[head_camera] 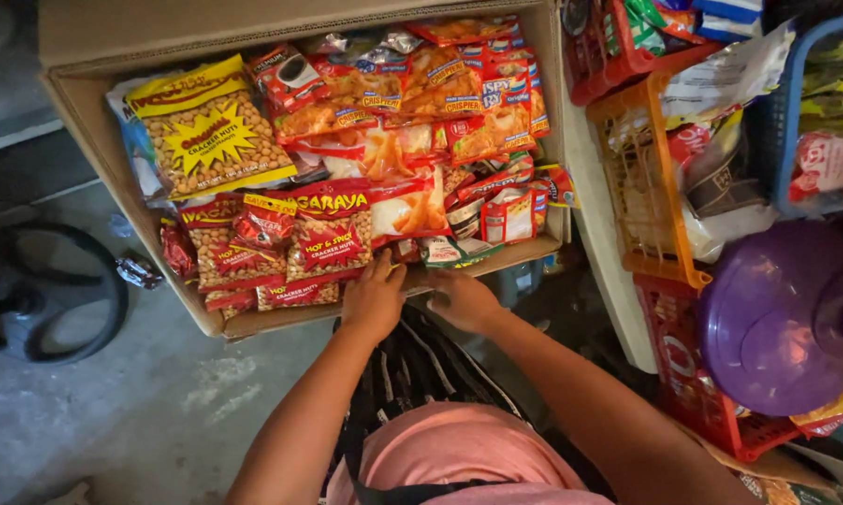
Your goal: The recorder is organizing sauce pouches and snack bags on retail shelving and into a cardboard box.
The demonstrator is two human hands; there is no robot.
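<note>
Cardboard box (pixel 75 84) is crammed w/ snack packs (pixel 328 238); left hand (pixel 373 301) & right hand (pixel 463 299) rest loose on its near edge, grasping nothing, so a tug could tip packs out.

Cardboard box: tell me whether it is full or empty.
Full. The cardboard box is packed to its rim with snack packets, and both hands rest at its near edge.

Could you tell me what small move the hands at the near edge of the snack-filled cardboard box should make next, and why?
Probably lift the near edge: the left hand and right hand both rest on the near wall of the open brown cardboard box, gripping no packet.
</note>
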